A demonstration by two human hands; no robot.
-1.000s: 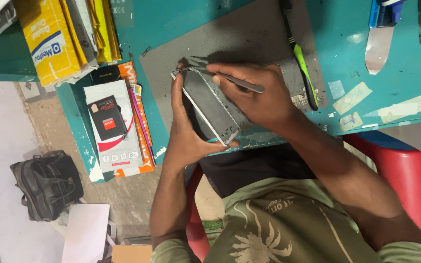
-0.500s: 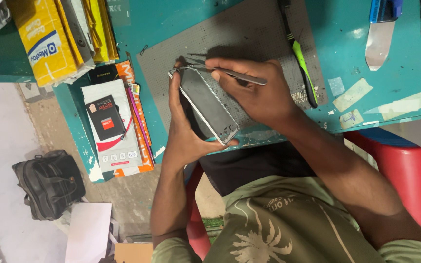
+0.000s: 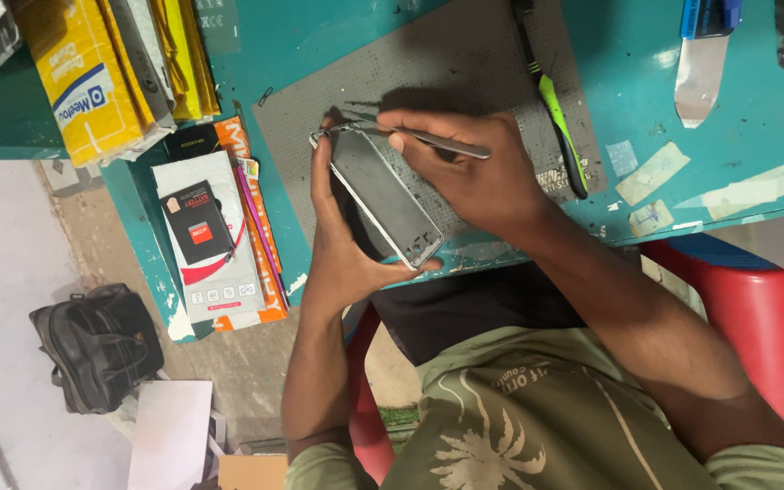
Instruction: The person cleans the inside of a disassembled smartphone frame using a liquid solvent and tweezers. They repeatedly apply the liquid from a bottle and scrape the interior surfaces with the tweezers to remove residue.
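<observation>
**Phone frame held over the mat at the bench's near edge**

Left hand [image 3: 342, 245]: wrapped around a phone frame [image 3: 383, 195], thumb at its lower end; slim dark panel with a bright metal rim, tilted, over the near edge of the bench [image 3: 755, 118]. Right hand [image 3: 478, 177]: pinching steel tweezers [image 3: 428, 138], tips at the frame's upper end. Grey dotted mat [image 3: 465, 63]: bare beyond the hands. Green-handled brush [image 3: 555, 109]: lies along the mat's right edge. Yellow boxes [image 3: 93, 73]: crowd the bench's left corner. Flat card packs [image 3: 215, 236]: on the teal side shelf. Red chair [image 3: 755, 318]: smooth plastic.
</observation>
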